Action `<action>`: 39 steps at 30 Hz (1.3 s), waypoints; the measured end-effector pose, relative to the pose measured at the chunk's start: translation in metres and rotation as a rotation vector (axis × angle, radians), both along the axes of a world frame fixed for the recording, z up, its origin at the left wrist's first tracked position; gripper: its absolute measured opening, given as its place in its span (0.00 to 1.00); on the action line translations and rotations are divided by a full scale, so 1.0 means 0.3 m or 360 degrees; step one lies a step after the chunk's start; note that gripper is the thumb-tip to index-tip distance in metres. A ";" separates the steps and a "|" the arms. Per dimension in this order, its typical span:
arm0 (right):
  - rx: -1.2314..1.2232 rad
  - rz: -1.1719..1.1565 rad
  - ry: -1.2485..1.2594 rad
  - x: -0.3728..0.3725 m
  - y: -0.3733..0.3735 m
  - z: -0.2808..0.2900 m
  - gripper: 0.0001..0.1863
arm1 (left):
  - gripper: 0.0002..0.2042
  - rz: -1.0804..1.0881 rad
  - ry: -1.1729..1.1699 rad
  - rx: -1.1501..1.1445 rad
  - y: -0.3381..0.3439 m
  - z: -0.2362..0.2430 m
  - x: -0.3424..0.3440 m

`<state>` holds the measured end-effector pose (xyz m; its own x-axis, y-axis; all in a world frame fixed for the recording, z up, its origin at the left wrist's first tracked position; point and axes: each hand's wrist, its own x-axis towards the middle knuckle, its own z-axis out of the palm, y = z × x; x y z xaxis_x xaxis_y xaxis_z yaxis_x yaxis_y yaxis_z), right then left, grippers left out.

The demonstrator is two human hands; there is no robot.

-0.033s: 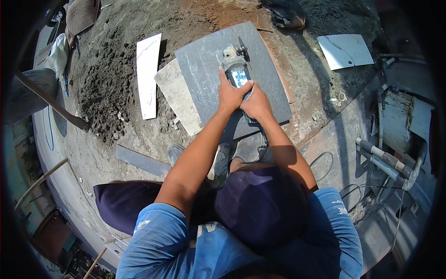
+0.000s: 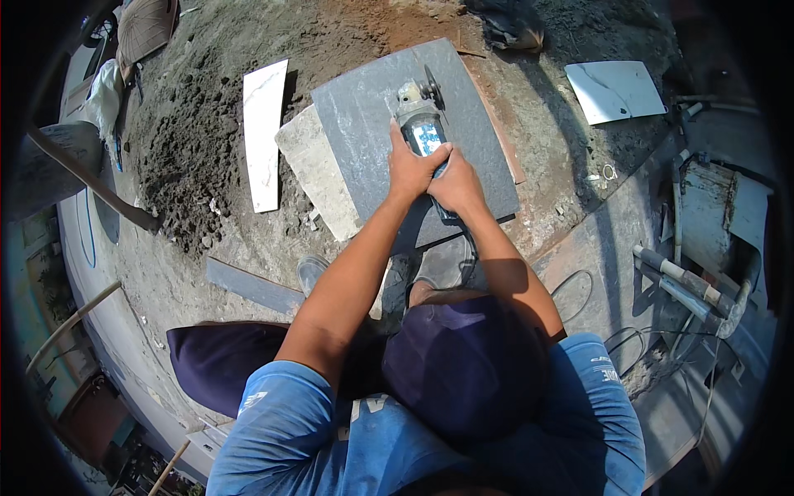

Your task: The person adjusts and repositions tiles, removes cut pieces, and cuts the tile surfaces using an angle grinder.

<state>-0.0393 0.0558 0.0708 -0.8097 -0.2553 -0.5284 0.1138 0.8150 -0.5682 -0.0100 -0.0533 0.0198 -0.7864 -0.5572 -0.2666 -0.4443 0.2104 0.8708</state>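
Note:
My left hand (image 2: 410,171) wraps the left side of an angle grinder (image 2: 427,132), its fingers reaching up along the dark body. Lower down, my right hand (image 2: 457,183) grips the rear of the same grinder, and the two hands touch. The tool's metal head points away from me, with its cutting disc (image 2: 433,88) standing on edge at the right. Beneath it lies a large dark grey tile (image 2: 351,107). Whether the disc touches the tile, I cannot tell. A pale rough slab (image 2: 313,161) shows under the tile's left side.
A white marbled strip of tile (image 2: 263,136) lies left, beside a heap of dark soil (image 2: 186,149). Another white piece (image 2: 616,93) is at the far right. A narrow grey offcut (image 2: 252,283) lies near my feet. Pipes (image 2: 682,277) and loose cable (image 2: 571,285) are on the right.

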 end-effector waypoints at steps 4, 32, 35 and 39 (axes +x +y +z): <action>0.0030 0.0005 0.0001 0.004 0.006 -0.014 0.33 | 0.62 -0.0012 0.0007 0.0021 0.007 0.015 0.002; 0.0013 0.0024 0.0036 0.028 0.017 -0.008 0.36 | 0.63 -0.0006 -0.0035 0.0072 0.017 0.028 0.024; 0.0013 0.0022 0.0026 0.027 0.024 -0.007 0.37 | 0.63 -0.0009 -0.0044 0.0062 0.024 0.038 0.025; 0.0005 0.0021 0.0014 0.033 0.028 -0.005 0.37 | 0.63 -0.0007 -0.0044 0.0090 0.025 0.046 0.030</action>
